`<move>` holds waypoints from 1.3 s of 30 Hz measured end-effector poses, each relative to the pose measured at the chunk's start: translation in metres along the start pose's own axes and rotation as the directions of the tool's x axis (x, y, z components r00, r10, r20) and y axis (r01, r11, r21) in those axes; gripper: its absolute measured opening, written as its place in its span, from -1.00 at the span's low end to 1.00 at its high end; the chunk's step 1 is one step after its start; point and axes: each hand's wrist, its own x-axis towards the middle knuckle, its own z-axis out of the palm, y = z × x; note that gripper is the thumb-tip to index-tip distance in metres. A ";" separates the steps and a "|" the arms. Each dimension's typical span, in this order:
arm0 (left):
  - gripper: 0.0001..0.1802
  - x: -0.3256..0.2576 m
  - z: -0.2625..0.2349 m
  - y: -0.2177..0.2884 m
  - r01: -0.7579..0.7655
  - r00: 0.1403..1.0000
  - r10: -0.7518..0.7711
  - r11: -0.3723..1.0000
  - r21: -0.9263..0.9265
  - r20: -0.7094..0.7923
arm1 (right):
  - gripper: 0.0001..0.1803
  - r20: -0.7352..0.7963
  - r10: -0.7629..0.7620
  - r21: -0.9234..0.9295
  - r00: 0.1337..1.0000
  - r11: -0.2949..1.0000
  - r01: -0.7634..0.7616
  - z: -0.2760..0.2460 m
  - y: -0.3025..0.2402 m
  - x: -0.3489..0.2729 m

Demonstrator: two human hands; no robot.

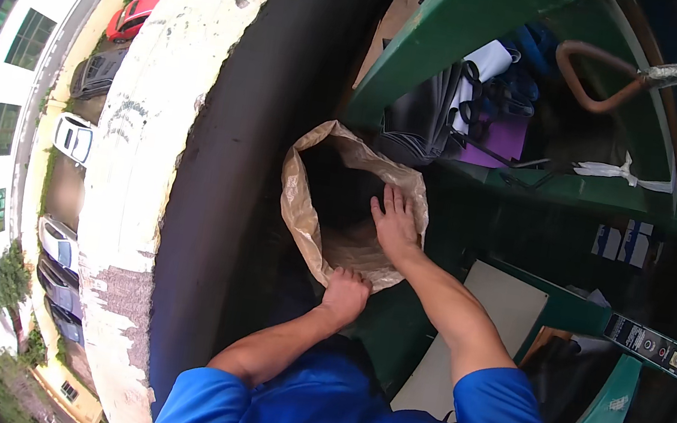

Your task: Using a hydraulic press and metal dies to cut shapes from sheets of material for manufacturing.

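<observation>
A large tan bag, crinkled like paper or woven plastic, stands in front of me with its mouth gaping upward. Its inside is dark, so I cannot make out any contents. At the near rim, my left hand is closed with its fingers curled over the bag's edge. My right hand lies against the inner right side of the mouth, fingers stretched out and slightly spread. Both bare forearms reach forward from blue sleeves.
Beyond the bag, a green metal frame holds stacked dark pieces and a purple sheet. A brown bent handle juts out at upper right. A control panel and pale board sit right; a peeling wall ledge runs along the left.
</observation>
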 end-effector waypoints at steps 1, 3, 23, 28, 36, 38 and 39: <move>-0.84 -0.001 0.000 0.000 -0.003 1.000 0.003 1.000 0.001 0.010 | -0.46 0.064 0.045 -0.017 0.997 0.999 -0.044 0.009 0.001 -0.018; -0.83 -0.002 0.001 0.003 -0.039 0.999 0.039 0.999 0.011 0.023 | -0.59 0.012 0.047 0.081 0.999 0.996 -0.048 0.026 0.004 -0.050; -0.59 -0.059 -0.031 0.253 -0.660 0.749 0.533 0.652 -0.373 -0.394 | -0.61 0.109 0.830 0.982 0.547 -0.005 -0.188 -0.066 -0.215 -0.505; -0.61 -0.193 -0.008 0.473 -0.373 0.616 0.784 0.212 -0.903 -0.070 | -0.61 0.263 0.918 0.950 0.298 -0.192 -0.246 -0.093 -0.300 -0.648; -0.32 -0.361 0.086 0.588 0.570 0.210 0.663 0.514 -0.641 0.718 | -0.69 0.303 0.682 0.945 -0.666 -0.123 0.305 -0.124 -0.374 -0.783; -0.11 -0.377 0.099 0.599 0.642 0.190 0.625 0.505 -0.577 0.758 | -0.72 0.309 0.560 0.947 -0.769 -0.105 0.304 -0.117 -0.384 -0.812; -0.04 -0.378 0.108 0.602 0.681 0.194 0.611 0.479 -0.554 0.768 | -0.72 0.305 0.520 0.948 -0.798 -0.081 0.309 -0.111 -0.385 -0.820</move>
